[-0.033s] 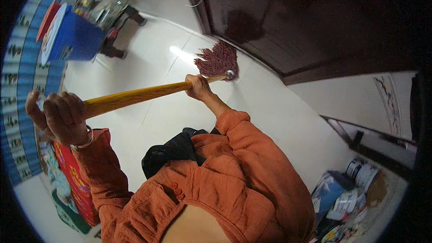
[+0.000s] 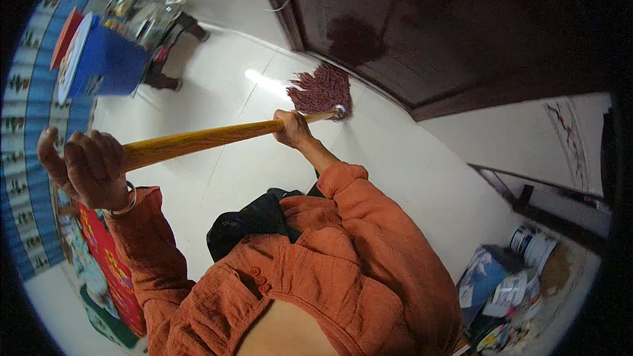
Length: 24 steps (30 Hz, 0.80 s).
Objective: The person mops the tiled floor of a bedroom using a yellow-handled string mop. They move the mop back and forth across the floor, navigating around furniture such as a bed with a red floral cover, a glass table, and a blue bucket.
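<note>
A mop with a yellow wooden handle (image 2: 204, 145) slants across the view from the left to the floor ahead. Around the upper end of the handle my left hand (image 2: 92, 165) is closed, with a bangle on its wrist. Farther down, near the mop head, my right hand (image 2: 292, 128) grips the same handle. The maroon string mop head (image 2: 321, 90) lies on the pale tiled floor (image 2: 257, 165), close to the foot of the dark brown door (image 2: 448, 39). A metal ring joins the strings to the handle.
A blue bin (image 2: 112, 59) with a white rim stands at the far left beside a low stand (image 2: 168, 33) loaded with things. Blue patterned cloth (image 2: 20, 125) hangs at the left, near red floral fabric (image 2: 109, 257). Buckets (image 2: 533, 247) and packages crowd the lower right.
The view has turned slightly, and the mop head sits a touch farther right against the door. Both hands keep their hold on the handle.
</note>
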Available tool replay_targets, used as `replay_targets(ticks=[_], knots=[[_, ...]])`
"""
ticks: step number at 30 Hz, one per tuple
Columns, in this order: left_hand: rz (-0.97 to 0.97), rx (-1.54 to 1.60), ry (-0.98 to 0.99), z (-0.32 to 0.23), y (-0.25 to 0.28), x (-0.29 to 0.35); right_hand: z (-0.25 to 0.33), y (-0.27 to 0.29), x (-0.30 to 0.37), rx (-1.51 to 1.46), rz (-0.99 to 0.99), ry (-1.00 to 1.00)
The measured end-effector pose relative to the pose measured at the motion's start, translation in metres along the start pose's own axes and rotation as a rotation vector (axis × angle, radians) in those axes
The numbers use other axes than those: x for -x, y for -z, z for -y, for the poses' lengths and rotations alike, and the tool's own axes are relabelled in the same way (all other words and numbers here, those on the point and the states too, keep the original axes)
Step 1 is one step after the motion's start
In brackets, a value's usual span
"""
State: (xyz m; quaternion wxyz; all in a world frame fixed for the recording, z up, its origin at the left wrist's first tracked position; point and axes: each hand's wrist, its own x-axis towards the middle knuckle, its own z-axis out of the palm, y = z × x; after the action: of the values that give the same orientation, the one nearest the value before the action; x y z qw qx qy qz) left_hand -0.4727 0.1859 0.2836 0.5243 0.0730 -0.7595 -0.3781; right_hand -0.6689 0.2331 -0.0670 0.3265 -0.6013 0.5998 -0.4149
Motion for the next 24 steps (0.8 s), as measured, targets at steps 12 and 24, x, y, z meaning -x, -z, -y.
replay_targets(ticks=[12, 24], knots=[[-0.038, 0.425, 0.135, 0.078, 0.117, -0.077, 0.094, -0.038, -0.023, 0.032, -0.411, -0.094], [-0.043, 0.622, 0.639, 0.144, 0.226, -0.042, 0.077, -0.154, -0.082, 0.223, -0.616, -0.276]])
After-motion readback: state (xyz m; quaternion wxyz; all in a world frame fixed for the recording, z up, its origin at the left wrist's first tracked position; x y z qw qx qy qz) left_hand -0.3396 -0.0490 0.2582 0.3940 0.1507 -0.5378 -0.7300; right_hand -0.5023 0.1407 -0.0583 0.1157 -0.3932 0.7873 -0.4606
